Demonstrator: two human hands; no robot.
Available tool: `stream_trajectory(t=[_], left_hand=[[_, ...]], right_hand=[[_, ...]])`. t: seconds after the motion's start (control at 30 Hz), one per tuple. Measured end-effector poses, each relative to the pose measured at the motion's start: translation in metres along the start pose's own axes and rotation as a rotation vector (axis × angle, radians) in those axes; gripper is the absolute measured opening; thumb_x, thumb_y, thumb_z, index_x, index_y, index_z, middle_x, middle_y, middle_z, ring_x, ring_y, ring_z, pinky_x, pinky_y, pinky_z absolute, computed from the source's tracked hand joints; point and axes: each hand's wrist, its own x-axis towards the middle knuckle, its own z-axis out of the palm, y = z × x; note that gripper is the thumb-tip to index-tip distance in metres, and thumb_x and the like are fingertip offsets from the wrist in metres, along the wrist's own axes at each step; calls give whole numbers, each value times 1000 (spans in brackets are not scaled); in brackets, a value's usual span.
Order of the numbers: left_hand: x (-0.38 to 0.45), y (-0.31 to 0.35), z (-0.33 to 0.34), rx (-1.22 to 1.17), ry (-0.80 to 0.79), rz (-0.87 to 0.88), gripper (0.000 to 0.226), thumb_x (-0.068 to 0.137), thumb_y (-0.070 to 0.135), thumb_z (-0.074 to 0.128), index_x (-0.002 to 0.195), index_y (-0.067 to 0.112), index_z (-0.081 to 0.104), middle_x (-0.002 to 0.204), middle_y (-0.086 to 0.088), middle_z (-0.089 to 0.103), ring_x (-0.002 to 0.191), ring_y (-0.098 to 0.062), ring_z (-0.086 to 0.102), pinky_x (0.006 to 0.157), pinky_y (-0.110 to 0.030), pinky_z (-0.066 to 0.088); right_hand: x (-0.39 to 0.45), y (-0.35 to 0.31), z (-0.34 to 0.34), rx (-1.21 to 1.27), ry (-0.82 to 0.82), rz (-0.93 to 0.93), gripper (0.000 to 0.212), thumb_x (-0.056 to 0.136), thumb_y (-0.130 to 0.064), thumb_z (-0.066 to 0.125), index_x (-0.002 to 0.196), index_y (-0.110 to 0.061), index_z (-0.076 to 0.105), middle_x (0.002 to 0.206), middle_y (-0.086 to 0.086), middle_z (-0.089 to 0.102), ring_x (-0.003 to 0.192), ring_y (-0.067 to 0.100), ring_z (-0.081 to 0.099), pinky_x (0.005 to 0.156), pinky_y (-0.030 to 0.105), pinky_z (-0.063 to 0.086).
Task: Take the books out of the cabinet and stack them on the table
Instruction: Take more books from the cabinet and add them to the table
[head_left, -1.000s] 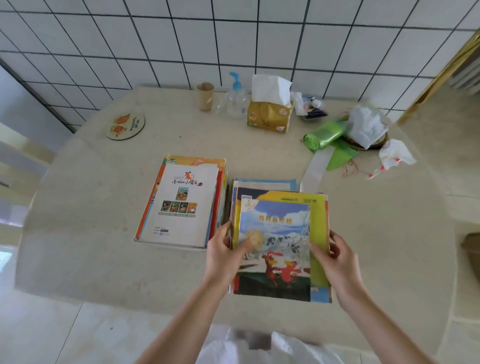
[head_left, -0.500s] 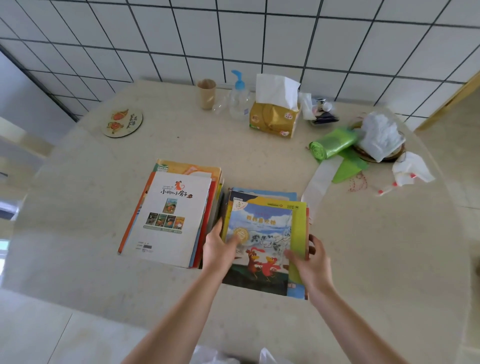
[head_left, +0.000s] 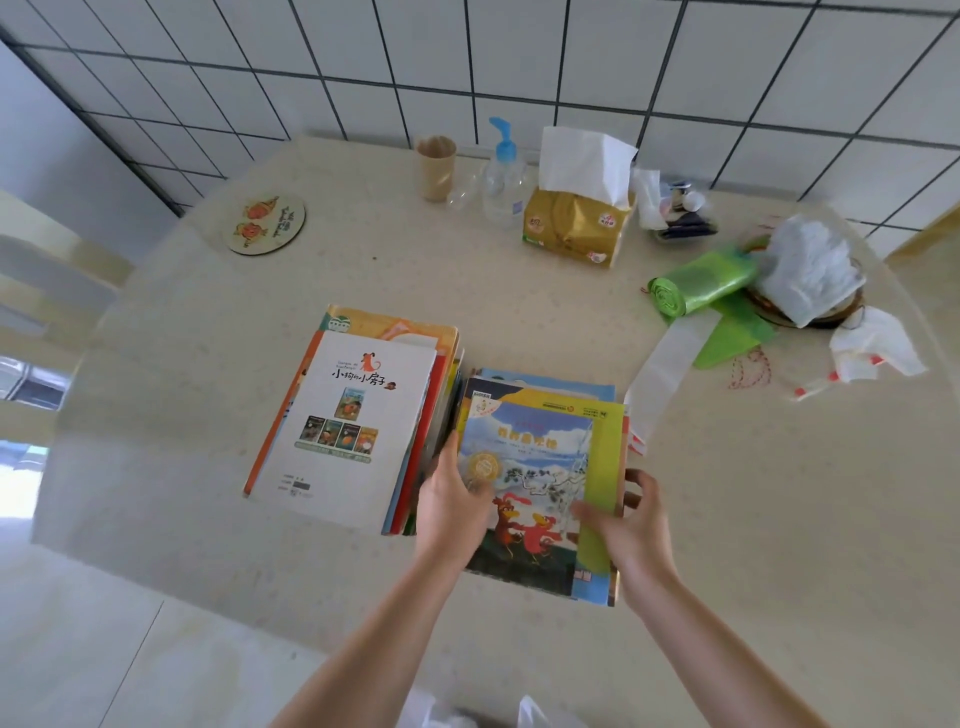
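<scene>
Two piles of picture books lie on the beige table (head_left: 519, 301). The left pile (head_left: 358, 421) has a white-covered book on top. The right pile (head_left: 540, 452) is topped by a book with a snowy scene, red birds and a green-yellow spine edge. My left hand (head_left: 452, 499) holds that pile's left edge, thumb lying on the cover. My right hand (head_left: 628, 525) holds its right edge, fingers curled round the side and thumb on the cover. The cabinet is out of view.
Along the back stand a paper cup (head_left: 436, 166), a pump bottle (head_left: 501, 171) and a yellow tissue pack (head_left: 576, 218). A round coaster (head_left: 266, 223) lies at the back left. A green bag roll (head_left: 701, 286) and crumpled bags (head_left: 810, 270) fill the right.
The right pile, with both hands on its edges, has slid away from me and closer to the left pile. My view has tipped a little towards the wall.
</scene>
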Motion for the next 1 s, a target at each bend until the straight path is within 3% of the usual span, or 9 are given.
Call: stream_trajectory(t=[0.13,0.3,0.43,0.57,0.67,0.77,0.83,0.9,1.0], left_hand=[[-4,-2,1,-15,25,-25,65,94,30,58,149,27,24,123,8,58,92,-5,64,64,-27,61],[-8,-6,5,32,48,-20,60,96,35,55,147,28,24,130,5,58,97,-9,64,63,-25,60],[-10,-5,5,31,32,-4,62,94,31,59,146,28,26,135,4,53,115,-15,58,81,-37,60],[-15,-10,6,62,54,43,66,89,27,66,144,26,29,136,3,51,120,-13,52,84,-29,54],[-19,-14,6,72,53,66,74,86,20,70,145,27,26,138,2,47,123,-15,49,90,-39,56],[-30,-16,5,123,33,110,80,83,17,71,145,32,23,149,0,36,132,-21,42,97,-48,51],[-37,-14,4,163,-1,127,81,82,22,70,144,37,20,156,-2,27,138,-25,35,101,-53,46],[-40,-12,2,167,-28,126,82,82,26,69,145,35,17,158,-3,21,140,-27,32,104,-55,41],[-43,-9,-6,154,-76,208,80,82,25,69,147,28,21,153,0,28,138,-25,31,109,-51,36]], right_hand=[[-2,4,7,-122,-3,-59,53,79,-19,75,122,-27,45,96,-11,63,84,14,65,76,41,57],[-7,7,10,-198,-55,-93,59,83,-33,68,132,-38,35,114,-8,62,98,20,65,81,48,56],[-5,6,8,-176,-71,-61,60,85,-30,68,133,-34,32,116,-7,60,98,21,64,82,48,56],[-7,5,10,-160,-60,-65,59,85,-26,67,132,-30,33,113,-6,59,95,20,64,82,47,56],[-14,2,7,-206,-43,-61,52,85,-28,67,127,-21,36,112,-1,57,91,22,63,69,40,56],[-29,6,1,-255,-59,-40,50,87,-25,65,125,-15,35,102,0,53,74,14,56,53,28,43],[-46,11,1,-291,-31,-36,52,89,-25,62,130,-13,33,100,1,51,71,13,54,51,25,37],[-62,16,4,-344,30,-94,56,90,-21,58,136,-9,30,109,7,52,84,23,57,60,29,44],[-84,28,12,-398,137,-248,66,85,-12,57,143,-8,26,130,16,49,118,33,49,94,41,45]])
